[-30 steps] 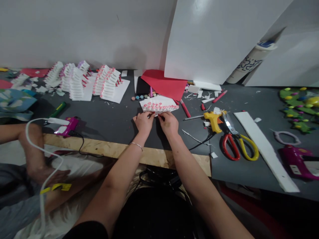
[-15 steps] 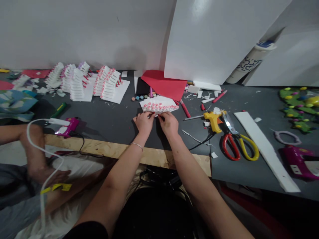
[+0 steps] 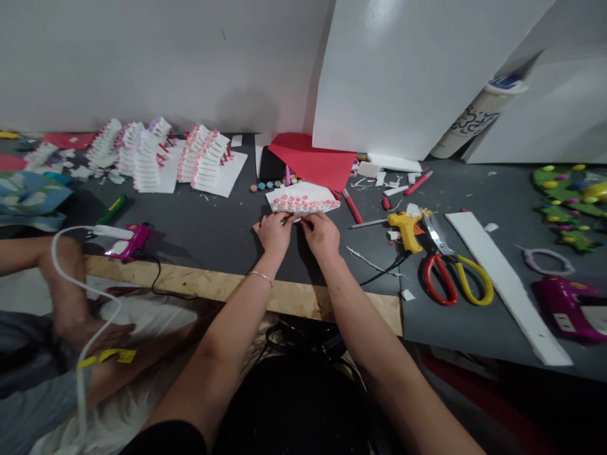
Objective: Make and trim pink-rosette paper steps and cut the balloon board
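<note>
Bright, diffuse light is filling the scene; wide-angle distortion is showing.
Glare is washing across the white board (image 3: 403, 76), soft shadows are falling beside the left hand (image 3: 274, 232) and right hand (image 3: 321, 237), the co-worker's arm (image 3: 66, 297) is blurring slightly, and the table (image 3: 227, 234) is bowing toward the edges.

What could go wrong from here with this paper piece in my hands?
The pink trim on the white paper fan sits close to the left hand and right hand, so a shift in grip might crush or loosen it. The black cord of the yellow glue gun runs beside the right forearm and might snag. The pink glue gun sits near the table edge by a co-worker's arm, which might knock it.
</note>
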A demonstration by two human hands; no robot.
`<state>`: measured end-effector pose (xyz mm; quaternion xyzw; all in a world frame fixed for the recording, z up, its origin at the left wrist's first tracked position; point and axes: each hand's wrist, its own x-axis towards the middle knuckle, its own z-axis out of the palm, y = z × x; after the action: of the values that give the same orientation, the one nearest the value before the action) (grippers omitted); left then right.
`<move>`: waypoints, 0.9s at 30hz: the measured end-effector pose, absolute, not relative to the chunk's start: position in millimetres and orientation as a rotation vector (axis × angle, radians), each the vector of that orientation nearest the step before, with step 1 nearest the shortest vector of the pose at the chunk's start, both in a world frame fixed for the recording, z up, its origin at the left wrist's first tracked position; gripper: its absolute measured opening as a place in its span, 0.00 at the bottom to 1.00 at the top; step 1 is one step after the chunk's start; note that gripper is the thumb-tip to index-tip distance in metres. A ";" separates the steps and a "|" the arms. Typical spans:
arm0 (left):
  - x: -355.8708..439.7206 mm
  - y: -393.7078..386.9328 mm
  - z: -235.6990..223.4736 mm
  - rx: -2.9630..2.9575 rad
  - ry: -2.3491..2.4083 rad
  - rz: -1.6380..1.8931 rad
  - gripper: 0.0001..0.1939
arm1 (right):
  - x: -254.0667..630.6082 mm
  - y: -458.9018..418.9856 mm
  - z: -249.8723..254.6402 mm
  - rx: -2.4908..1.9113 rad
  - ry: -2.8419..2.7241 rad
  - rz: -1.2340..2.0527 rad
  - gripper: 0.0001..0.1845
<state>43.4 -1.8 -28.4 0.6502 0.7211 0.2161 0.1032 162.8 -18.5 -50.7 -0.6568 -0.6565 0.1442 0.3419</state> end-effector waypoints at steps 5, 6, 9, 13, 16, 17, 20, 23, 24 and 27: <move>42.9 -1.0 -28.6 1.906 2.135 0.645 0.10 | 162.8 -18.2 -50.2 -1.729 -1.719 0.361 0.10; 42.9 -1.1 -28.3 1.905 2.137 0.648 0.10 | 162.8 -18.2 -50.3 -1.727 -1.721 0.358 0.10; 42.9 -1.8 -27.3 1.899 2.136 0.662 0.10 | 162.8 -18.4 -50.7 -1.722 -1.715 0.357 0.10; 43.0 -2.5 -26.8 1.900 2.140 0.662 0.09 | 162.7 -19.0 -50.0 -1.703 -1.709 0.365 0.10; 43.0 -2.6 -28.1 1.899 2.146 0.650 0.09 | 162.5 -19.8 -49.3 -1.704 -1.709 0.373 0.10; 43.0 -2.6 -28.8 1.905 2.147 0.645 0.09 | 162.4 -20.1 -49.3 -1.708 -1.705 0.376 0.10; 42.8 -2.7 -30.9 1.928 2.142 0.637 0.09 | 162.3 -21.0 -50.1 -1.708 -1.689 0.378 0.11; 42.5 -3.0 -32.3 1.932 2.134 0.637 0.08 | 162.5 -21.6 -51.2 -1.700 -1.680 0.376 0.11; 42.5 -3.1 -32.7 1.928 2.133 0.635 0.08 | 162.5 -21.7 -51.4 -1.699 -1.680 0.378 0.11; 42.4 -2.7 -33.8 1.910 2.132 0.636 0.08 | 162.5 -22.1 -51.1 -1.698 -1.687 0.379 0.11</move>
<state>42.4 -2.7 -33.8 0.6478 0.7231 0.2158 0.1043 162.5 -22.1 -51.1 -0.6562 -0.6516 0.1462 0.3515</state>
